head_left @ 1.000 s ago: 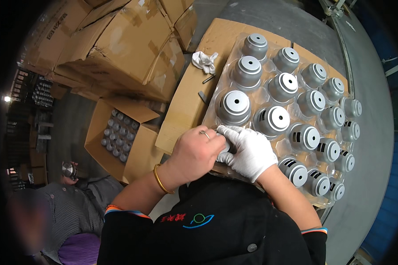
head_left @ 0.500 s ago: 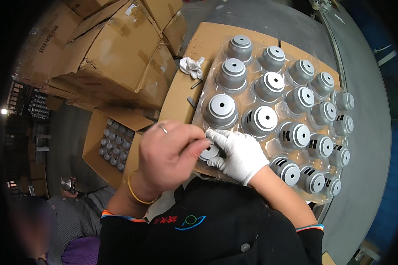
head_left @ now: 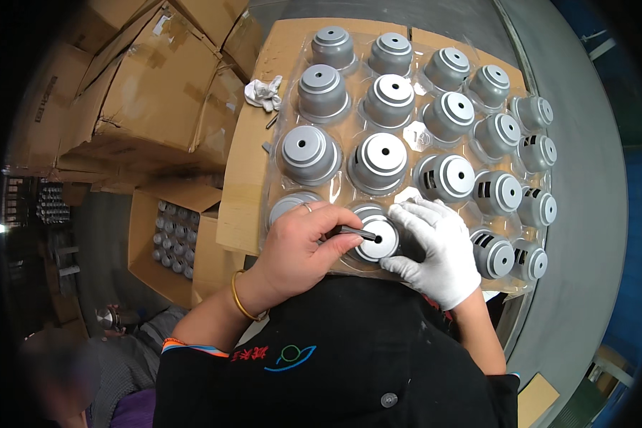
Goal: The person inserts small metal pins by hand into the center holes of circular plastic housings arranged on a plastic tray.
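Note:
My bare left hand (head_left: 296, 239) pinches a short dark rod-shaped tool (head_left: 351, 230). Its tip is at the centre hole of a silver-grey domed metal cup (head_left: 380, 250) in the front row. Around the right side of that cup, my white-gloved right hand (head_left: 442, 253) has its thumb in front and its fingers behind. Partly hidden behind my left hand is another grey cup (head_left: 292, 202). Similar cups with stepped tops stand in rows in a clear plastic tray (head_left: 342, 191); some have dark slots in their sides.
The tray lies on cardboard (head_left: 239, 207) on a grey table (head_left: 585, 214). A crumpled white cloth (head_left: 264, 93) lies at its left edge. Large cartons (head_left: 157, 85) stack at the left, above an open box (head_left: 146, 250) of cups. Another person (head_left: 132, 349) sits at lower left.
My hands have moved from the front-left cup to the cup right of it. The tool's tip is now at that cup's hole. The tray appears further left in view.

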